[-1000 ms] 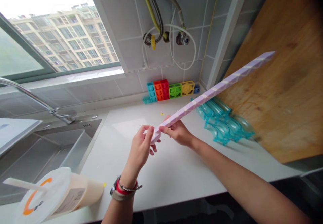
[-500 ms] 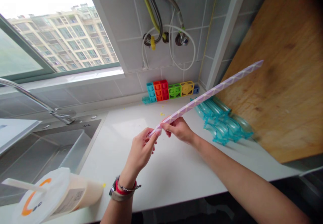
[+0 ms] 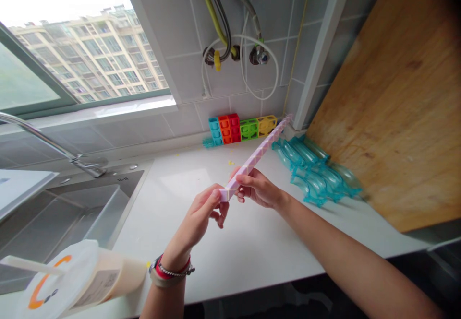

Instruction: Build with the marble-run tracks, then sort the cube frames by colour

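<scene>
A long lilac-and-white snake puzzle [image 3: 259, 154] of wedge segments stretches over the counter, mostly straight, its far end pointing at the back right corner. At its near end a short piece is bent toward the left. My left hand [image 3: 201, 213] pinches that bent piece between thumb and fingers. Just past the bend, my right hand [image 3: 260, 188] is closed around the straight part, thumb on top. Both hands are above the white counter [image 3: 248, 247], close together.
Colourful bubble-pop blocks [image 3: 230, 129] stand along the back wall. Clear teal curved plastic pieces [image 3: 317, 170] lie at right, beside a leaning wooden board [image 3: 399, 108]. Left are a sink [image 3: 90, 216], a faucet [image 3: 46, 141] and a lidded drink cup [image 3: 86, 278] with a straw.
The snake puzzle's far end has swung left and down toward the back corner. Its near end now shows a bend at my left hand, which has turned slightly.
</scene>
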Tool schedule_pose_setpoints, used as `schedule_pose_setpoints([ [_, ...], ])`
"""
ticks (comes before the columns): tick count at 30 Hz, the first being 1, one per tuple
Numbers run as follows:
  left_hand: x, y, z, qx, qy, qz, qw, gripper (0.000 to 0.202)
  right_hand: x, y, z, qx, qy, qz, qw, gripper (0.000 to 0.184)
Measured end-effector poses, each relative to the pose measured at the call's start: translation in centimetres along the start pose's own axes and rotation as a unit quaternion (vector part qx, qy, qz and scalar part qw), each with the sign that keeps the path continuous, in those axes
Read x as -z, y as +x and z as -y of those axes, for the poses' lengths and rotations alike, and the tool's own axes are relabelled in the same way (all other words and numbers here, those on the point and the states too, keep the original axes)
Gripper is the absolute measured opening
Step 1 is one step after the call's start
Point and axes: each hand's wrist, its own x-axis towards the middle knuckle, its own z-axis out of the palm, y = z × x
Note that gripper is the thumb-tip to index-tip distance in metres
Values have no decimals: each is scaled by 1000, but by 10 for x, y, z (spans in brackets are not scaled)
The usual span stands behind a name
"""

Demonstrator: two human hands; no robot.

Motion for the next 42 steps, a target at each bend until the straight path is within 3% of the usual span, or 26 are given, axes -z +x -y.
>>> schedule_pose_setpoints([
  [7,-3,4,7,-21,85,-46,995,49,0,2,-3,-32,-84,5,996,39],
  [15,-8,9,12,48,17,-67,996,54,0,4,-5,-6,-88,-10,996,38],
  [21,-8,10,14,97,13,-116,988,58,2,6,-12,32,-124,-28,991,35],
  [26,-8,9,14,131,43,-115,984,59,0,7,-19,52,-167,-57,983,36],
  [34,-5,10,11,103,57,-137,984,59,-5,8,-18,96,-222,-98,965,31],
  [39,3,12,15,16,203,-172,964,43,-2,8,-19,84,-220,-128,964,32],
  [42,5,12,14,-3,214,-168,962,38,-3,7,-14,68,-193,-116,972,32],
])
